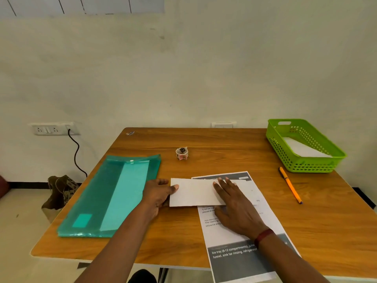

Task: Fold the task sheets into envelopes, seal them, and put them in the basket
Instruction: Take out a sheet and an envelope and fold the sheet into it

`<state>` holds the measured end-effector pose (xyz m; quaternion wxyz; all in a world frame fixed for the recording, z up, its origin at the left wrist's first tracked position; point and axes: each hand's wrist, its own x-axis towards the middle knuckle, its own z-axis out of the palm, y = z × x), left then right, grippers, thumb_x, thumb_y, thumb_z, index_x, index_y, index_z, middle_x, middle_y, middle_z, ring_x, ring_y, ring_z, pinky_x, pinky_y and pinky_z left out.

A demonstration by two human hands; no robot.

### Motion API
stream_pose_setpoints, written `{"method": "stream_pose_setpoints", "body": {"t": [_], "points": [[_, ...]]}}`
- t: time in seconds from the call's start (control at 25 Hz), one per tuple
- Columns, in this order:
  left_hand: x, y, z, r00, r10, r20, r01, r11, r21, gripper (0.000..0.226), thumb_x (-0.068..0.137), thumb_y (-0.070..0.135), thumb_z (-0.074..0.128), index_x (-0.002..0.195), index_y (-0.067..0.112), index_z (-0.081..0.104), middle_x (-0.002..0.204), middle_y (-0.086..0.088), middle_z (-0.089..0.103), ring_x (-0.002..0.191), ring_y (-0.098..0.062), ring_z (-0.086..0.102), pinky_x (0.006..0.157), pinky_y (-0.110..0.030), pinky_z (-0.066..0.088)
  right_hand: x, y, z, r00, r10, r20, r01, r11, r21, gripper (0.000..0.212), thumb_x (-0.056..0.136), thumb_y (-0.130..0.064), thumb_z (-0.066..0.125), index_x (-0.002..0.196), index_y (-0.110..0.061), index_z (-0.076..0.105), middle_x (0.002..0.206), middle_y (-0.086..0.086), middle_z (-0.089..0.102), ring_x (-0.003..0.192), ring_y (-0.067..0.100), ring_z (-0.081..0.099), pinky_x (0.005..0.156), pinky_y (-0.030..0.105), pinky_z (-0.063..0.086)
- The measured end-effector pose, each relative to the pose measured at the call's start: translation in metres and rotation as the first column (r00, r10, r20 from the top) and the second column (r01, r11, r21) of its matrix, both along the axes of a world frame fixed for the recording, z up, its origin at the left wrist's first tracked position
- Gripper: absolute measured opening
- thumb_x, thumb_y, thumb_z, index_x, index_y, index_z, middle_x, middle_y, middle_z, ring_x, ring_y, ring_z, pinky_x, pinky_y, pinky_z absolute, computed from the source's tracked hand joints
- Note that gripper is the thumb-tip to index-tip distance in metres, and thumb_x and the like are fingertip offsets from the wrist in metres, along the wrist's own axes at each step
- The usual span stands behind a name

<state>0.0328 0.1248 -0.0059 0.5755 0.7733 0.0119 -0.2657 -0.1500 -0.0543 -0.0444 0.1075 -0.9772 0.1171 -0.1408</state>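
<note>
Two hands are on one white paper near the front middle of the table. I cannot tell if this paper is an envelope or a folded sheet. It lies across the upper part of a printed sheet, which lies slanted and hangs a little over the front edge of the table.

The left hand holds the left end of the paper, with the thumb on top and the fingers curled at the edge below. The right hand lies flat on the paper with straight, spread fingers that press it down. This wrist has a dark red band.

One green basket stands at the far right corner, with something white already inside it. An orange pen lies near it. A small roll stands behind the paper, well apart. A teal folder lies just beside the left hand.
</note>
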Motion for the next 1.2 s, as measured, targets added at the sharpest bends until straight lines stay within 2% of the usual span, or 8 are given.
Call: {"method": "stream_pose_setpoints", "body": {"t": [0.24, 0.4, 0.6, 0.72, 0.8, 0.88, 0.96, 1.2], "points": [[-0.005, 0.000, -0.015, 0.934, -0.096, 0.343, 0.004, 0.966, 0.257, 0.048, 0.079, 0.027, 0.081, 0.120, 0.007, 0.066, 0.120, -0.008, 0.066, 0.107, -0.028, 0.062, 0.082, -0.032, 0.052, 0.013, -0.001, 0.001, 0.977, -0.066, -0.201, 0.055, 0.997, -0.063, 0.092, 0.081, -0.076, -0.003, 0.154, -0.019, 0.002, 0.160, 0.001, -0.005, 0.149, 0.021, -0.006, 0.118, 0.038, -0.009], [-0.007, -0.001, -0.014, 0.859, -0.117, 0.498, -0.063, 0.942, 0.329, 0.045, 0.073, 0.032, 0.085, 0.109, 0.014, 0.063, 0.100, -0.003, 0.069, 0.095, -0.022, 0.065, 0.080, -0.028, 0.051, 0.025, 0.004, 0.002, 0.977, -0.081, -0.199, 0.073, 0.996, -0.046, 0.084, 0.087, -0.069, 0.000, 0.154, -0.019, 0.003, 0.162, 0.002, -0.001, 0.149, 0.020, -0.006, 0.118, 0.038, -0.006], [-0.016, -0.002, -0.017, 0.653, -0.313, 0.689, -0.132, 0.849, 0.512, 0.037, 0.086, 0.028, 0.073, 0.118, 0.019, 0.057, 0.114, -0.003, 0.064, 0.101, -0.020, 0.062, 0.080, -0.026, 0.052, 0.036, 0.007, 0.001, 0.977, -0.067, -0.203, 0.064, 0.998, -0.023, 0.081, 0.089, -0.066, 0.004, 0.154, -0.017, 0.005, 0.162, 0.005, 0.003, 0.149, 0.022, -0.002, 0.120, 0.040, 0.002], [-0.025, -0.005, -0.016, 0.529, -0.459, 0.714, -0.225, 0.736, 0.639, 0.029, 0.093, 0.038, 0.059, 0.119, 0.023, 0.058, 0.118, -0.001, 0.061, 0.105, -0.017, 0.057, 0.080, -0.027, 0.051, 0.042, 0.010, 0.001, 0.976, -0.080, -0.201, 0.075, 0.997, -0.033, 0.077, 0.093, -0.063, 0.009, 0.154, -0.017, 0.008, 0.162, 0.007, 0.006, 0.149, 0.024, 0.001, 0.119, 0.041, 0.003], [-0.029, -0.014, -0.018, 0.447, -0.552, 0.704, -0.171, 0.720, 0.673, 0.033, 0.097, 0.037, 0.050, 0.127, 0.025, 0.057, 0.134, -0.001, 0.055, 0.123, -0.020, 0.049, 0.098, -0.036, 0.047, 0.046, 0.012, 0.002, 0.978, -0.078, -0.193, 0.069, 0.996, -0.051, 0.075, 0.093, -0.061, 0.006, 0.153, -0.016, 0.012, 0.162, 0.008, 0.009, 0.149, 0.025, 0.003, 0.119, 0.042, 0.003], [-0.031, -0.025, -0.023, 0.337, -0.715, 0.612, -0.022, 0.644, 0.765, 0.042, 0.101, 0.039, 0.037, 0.141, 0.030, 0.045, 0.155, -0.001, 0.035, 0.145, -0.023, 0.026, 0.118, -0.049, 0.023, 0.052, 0.016, 0.002, 0.979, -0.069, -0.193, 0.056, 0.996, -0.071, 0.079, 0.089, -0.060, -0.002, 0.153, -0.016, 0.014, 0.162, 0.008, 0.011, 0.149, 0.025, 0.004, 0.119, 0.044, 0.002], [-0.031, -0.033, -0.030, 0.252, -0.821, 0.512, 0.093, 0.547, 0.832, 0.050, 0.103, 0.043, 0.027, 0.152, 0.032, 0.025, 0.163, 0.000, 0.014, 0.151, -0.024, 0.002, 0.120, -0.055, 0.002, 0.057, 0.018, -0.001, 0.979, -0.068, -0.194, 0.054, 0.996, -0.072, 0.078, 0.090, -0.059, -0.003, 0.153, -0.017, 0.015, 0.162, 0.008, 0.011, 0.149, 0.025, 0.003, 0.119, 0.045, 0.001], [-0.024, -0.034, -0.049, 0.283, -0.862, 0.420, 0.152, 0.473, 0.868, 0.055, 0.103, 0.048, 0.015, 0.154, 0.036, 0.000, 0.164, 0.001, -0.004, 0.150, -0.024, -0.013, 0.119, -0.056, -0.005, 0.057, 0.012, -0.013, 0.970, -0.065, -0.232, 0.042, 0.994, -0.103, 0.076, 0.088, -0.061, -0.006, 0.154, -0.023, 0.004, 0.163, 0.005, 0.000, 0.149, 0.024, -0.005, 0.119, 0.048, -0.007]]}}
